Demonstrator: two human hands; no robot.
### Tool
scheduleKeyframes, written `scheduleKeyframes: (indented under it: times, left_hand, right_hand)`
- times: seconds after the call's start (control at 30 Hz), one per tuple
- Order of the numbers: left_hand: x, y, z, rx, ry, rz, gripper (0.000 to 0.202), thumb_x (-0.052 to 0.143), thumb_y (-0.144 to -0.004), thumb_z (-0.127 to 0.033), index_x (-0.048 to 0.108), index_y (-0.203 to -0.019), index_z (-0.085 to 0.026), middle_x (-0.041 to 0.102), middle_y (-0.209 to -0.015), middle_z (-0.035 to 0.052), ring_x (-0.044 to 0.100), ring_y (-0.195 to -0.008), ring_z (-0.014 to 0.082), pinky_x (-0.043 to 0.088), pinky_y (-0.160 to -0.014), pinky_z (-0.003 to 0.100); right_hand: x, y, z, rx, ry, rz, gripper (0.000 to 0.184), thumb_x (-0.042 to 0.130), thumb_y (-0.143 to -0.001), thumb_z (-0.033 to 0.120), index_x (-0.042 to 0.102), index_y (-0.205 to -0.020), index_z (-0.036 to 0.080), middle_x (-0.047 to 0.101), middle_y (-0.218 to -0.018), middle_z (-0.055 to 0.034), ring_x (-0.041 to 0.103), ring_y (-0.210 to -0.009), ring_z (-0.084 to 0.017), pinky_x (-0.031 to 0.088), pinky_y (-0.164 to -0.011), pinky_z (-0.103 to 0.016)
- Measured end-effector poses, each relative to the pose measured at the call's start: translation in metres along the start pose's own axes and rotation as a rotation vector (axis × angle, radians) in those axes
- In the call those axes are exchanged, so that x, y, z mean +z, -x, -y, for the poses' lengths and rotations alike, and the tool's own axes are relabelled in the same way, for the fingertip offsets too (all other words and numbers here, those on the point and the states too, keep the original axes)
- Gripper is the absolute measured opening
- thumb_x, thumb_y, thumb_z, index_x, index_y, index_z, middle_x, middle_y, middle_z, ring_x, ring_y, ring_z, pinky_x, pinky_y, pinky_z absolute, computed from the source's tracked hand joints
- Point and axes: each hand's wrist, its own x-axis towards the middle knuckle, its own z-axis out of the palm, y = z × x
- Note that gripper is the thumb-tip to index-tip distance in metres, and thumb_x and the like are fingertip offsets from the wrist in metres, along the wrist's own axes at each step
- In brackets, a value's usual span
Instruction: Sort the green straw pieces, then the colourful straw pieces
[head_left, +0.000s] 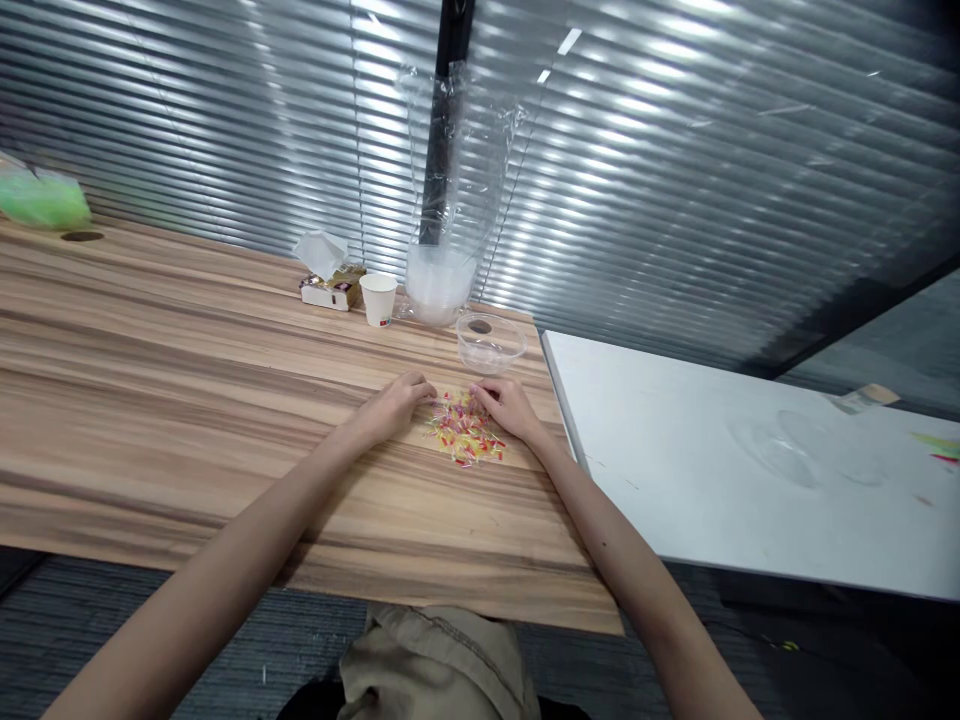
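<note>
A heap of small red, yellow and pink pieces [466,432] lies on the wooden table [187,400]. My left hand [399,401] rests on the table at the heap's left edge, fingers curled, fingertips touching the pieces. My right hand [507,403] sits at the heap's upper right edge, fingers bent and pinched down among the pieces. What either hand holds is too small to make out. A clear plastic bowl [491,343] stands just behind the heap.
Behind the bowl stand a white paper cup [379,298], a small tissue box [331,283] and a tall clear plastic bag [448,200]. A white table [750,470] adjoins on the right with clear lids on it. Green stuff [41,198] lies far left.
</note>
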Motion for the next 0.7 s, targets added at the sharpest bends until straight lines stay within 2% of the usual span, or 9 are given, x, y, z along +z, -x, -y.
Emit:
scheduleKeyframes:
  times: [0.2, 0.37, 0.7]
  left_hand:
    - [0.001, 0.0007, 0.0096, -0.042, -0.019, -0.078, 0.029, 0.043, -0.087, -0.004, 0.064, -0.103, -0.017, 0.059, -0.095, 0.008, 0.057, -0.089, 0.0208, 0.046, -0.079, 0.031]
    - [-0.0044, -0.0009, 0.0092, -0.067, -0.029, -0.125, 0.024, 0.044, -0.09, -0.008, 0.064, -0.101, -0.015, 0.06, -0.095, 0.0085, 0.056, -0.091, 0.0213, 0.046, -0.081, 0.031]
    - [-0.0027, -0.0012, 0.0082, -0.084, -0.039, -0.134, 0.024, 0.044, -0.088, -0.007, 0.065, -0.099, -0.015, 0.059, -0.092, 0.0082, 0.056, -0.087, 0.0211, 0.045, -0.078, 0.031]
  right_hand:
    - [0.0009, -0.0003, 0.001, -0.002, -0.011, -0.013, 0.037, 0.045, -0.094, 0.034, 0.063, -0.065, 0.017, 0.063, -0.061, -0.0022, 0.051, -0.06, -0.016, 0.035, -0.06, -0.024]
    - [0.0002, -0.0003, 0.0034, -0.019, -0.024, -0.026, 0.037, 0.046, -0.093, 0.031, 0.06, -0.062, 0.017, 0.061, -0.06, -0.0012, 0.05, -0.058, -0.014, 0.035, -0.059, -0.024]
    - [0.0001, -0.0002, 0.006, -0.02, -0.03, -0.028, 0.037, 0.045, -0.093, 0.031, 0.059, -0.062, 0.017, 0.062, -0.062, -0.0012, 0.05, -0.058, -0.014, 0.034, -0.06, -0.024]
